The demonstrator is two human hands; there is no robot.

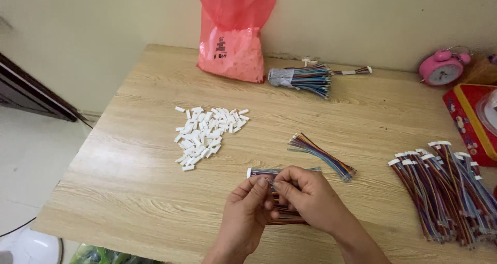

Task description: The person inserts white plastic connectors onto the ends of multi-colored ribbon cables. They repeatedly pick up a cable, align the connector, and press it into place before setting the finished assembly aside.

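Wires (282, 172), thin and many-coloured with a white plug at their left end, are held flat just above the near middle of the wooden table (145, 191), pinched between both hands. Far left, off the table's edge, a white round thing (31, 246) sits on the floor. On the table left of centre lies a loose heap of small white plastic plugs (204, 134). Behind it, against the wall, stands a red plastic bag (235, 33) filled with pale bits. The left hand (248, 215) has its thumb and fingers pressed together on the wires near the plug end. The right hand (308, 194) touches it, its fingertips pinching the same wires just beside, with more wires tucked under the palm. Behind the hands lies a small loose bunch of wires (321, 155), and further back a taped bundle (303, 79). At the right, a big pile of wires with white plugs (448, 191) lies near the edge. Behind that sit a red box (466, 121) and a pink alarm clock (441, 67).
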